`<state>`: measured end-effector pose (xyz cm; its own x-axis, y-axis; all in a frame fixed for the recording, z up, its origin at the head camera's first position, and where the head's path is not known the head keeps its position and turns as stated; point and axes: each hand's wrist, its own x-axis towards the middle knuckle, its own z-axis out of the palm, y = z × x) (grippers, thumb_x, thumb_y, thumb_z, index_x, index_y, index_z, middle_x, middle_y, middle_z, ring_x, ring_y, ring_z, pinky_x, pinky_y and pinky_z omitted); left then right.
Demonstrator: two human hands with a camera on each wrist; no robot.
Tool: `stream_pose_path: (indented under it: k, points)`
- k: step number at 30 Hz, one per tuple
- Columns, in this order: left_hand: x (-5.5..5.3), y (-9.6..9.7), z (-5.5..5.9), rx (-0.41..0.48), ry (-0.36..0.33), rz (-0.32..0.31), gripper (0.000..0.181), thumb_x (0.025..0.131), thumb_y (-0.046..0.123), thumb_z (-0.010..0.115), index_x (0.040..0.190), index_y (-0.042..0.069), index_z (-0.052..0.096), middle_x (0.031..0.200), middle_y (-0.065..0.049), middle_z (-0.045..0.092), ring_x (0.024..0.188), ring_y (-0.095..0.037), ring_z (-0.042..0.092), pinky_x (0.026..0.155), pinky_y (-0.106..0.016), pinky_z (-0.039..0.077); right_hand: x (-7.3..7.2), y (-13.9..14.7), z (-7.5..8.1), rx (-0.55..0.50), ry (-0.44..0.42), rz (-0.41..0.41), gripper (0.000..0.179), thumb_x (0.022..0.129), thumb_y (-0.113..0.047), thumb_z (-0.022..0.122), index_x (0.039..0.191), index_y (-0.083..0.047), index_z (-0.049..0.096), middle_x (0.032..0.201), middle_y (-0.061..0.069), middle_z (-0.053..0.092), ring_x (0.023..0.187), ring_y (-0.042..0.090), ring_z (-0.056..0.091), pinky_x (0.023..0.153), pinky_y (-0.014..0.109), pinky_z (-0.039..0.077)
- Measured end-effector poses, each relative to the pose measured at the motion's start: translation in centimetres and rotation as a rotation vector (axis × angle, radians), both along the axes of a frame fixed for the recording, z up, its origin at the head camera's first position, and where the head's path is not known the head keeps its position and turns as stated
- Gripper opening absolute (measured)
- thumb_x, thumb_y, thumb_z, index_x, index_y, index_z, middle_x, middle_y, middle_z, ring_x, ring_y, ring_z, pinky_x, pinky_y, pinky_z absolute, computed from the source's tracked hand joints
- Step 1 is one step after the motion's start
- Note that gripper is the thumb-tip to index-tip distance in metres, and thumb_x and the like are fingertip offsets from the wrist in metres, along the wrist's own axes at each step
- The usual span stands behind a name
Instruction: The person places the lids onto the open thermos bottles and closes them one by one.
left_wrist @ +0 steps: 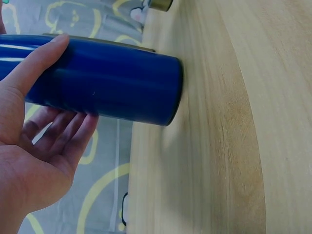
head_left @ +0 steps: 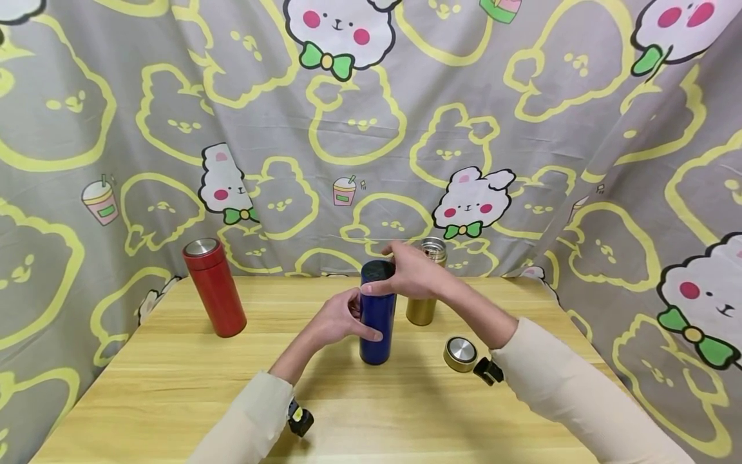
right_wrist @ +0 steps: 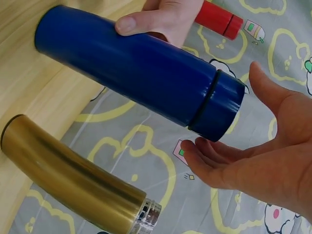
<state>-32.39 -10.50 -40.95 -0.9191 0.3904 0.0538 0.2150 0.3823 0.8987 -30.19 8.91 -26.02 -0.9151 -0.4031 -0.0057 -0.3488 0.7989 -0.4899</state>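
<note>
A blue thermos bottle [head_left: 375,328], with its cap [right_wrist: 220,106] on, is upright in front of me. My left hand [head_left: 341,319] holds its body, thumb across the near side and fingers on the far side. Around the cap is my right hand [head_left: 410,270], thumb and fingers spread; a gap shows between thumb and cap in the right wrist view. Just behind stands a gold thermos bottle [right_wrist: 73,175] without its lid, its steel neck bare. The gold lid [head_left: 460,354] lies on the table, near my right forearm. Whether the blue base touches the table, I cannot tell.
A red thermos bottle [head_left: 216,290] with its lid on stands at the table's left. The wooden table [head_left: 174,399] ends at a grey patterned curtain [head_left: 371,129] behind and at both sides. Each wrist wears a small black camera.
</note>
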Motion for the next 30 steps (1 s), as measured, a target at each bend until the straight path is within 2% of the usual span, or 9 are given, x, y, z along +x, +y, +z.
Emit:
stream_pose_path:
  k: [3,7,12,21,30]
  points:
    - [0.1,0.1,0.0,-0.003,-0.004,0.004,0.069,0.065,0.031,0.097,0.123,0.019,0.063,0.107,0.001,0.071,0.095,-0.017,0.066,0.086,-0.037,0.055,0.1,0.2,0.4,-0.026,-0.057,0.028,0.084,0.085,-0.039,0.082,0.15,-0.004,0.041,0.142,0.02,0.056,0.128,0.035,0.057,0.107,0.049,0.047]
    - [0.1,0.1,0.0,-0.005,-0.001,0.015,0.067,0.064,0.031,0.098,0.12,0.017,0.063,0.104,0.0,0.07,0.093,-0.018,0.065,0.085,-0.036,0.054,0.1,0.4,0.8,-0.073,-0.1,0.082,0.076,0.087,-0.02,0.08,0.151,-0.005,0.043,0.144,0.02,0.055,0.131,0.034,0.055,0.111,0.049,0.044]
    - [0.1,0.1,0.0,0.004,-0.006,0.013,0.067,0.064,0.031,0.098,0.12,0.017,0.063,0.104,0.0,0.071,0.093,-0.018,0.066,0.085,-0.036,0.055,0.0,0.4,0.7,-0.059,-0.082,0.105,0.066,0.087,-0.012,0.078,0.145,-0.004,0.05,0.141,0.016,0.059,0.128,0.031,0.058,0.11,0.048,0.045]
    - [-0.1,0.1,-0.2,-0.002,-0.003,0.023,0.067,0.063,0.031,0.098,0.118,0.017,0.063,0.104,-0.001,0.071,0.093,-0.018,0.067,0.086,-0.037,0.054,0.0,0.3,0.2,-0.037,0.008,0.081,0.061,0.086,-0.021,0.081,0.139,-0.004,0.057,0.133,0.013,0.066,0.118,0.027,0.064,0.104,0.046,0.049]
    - [-0.1,0.1,-0.4,-0.01,-0.01,0.031,0.068,0.063,0.033,0.098,0.119,0.02,0.064,0.105,0.001,0.071,0.094,-0.018,0.066,0.087,-0.038,0.054,0.1,0.0,-0.8,-0.023,0.091,-0.046,0.062,0.08,-0.041,0.085,0.124,-0.004,0.061,0.112,0.012,0.07,0.099,0.025,0.066,0.086,0.039,0.054]
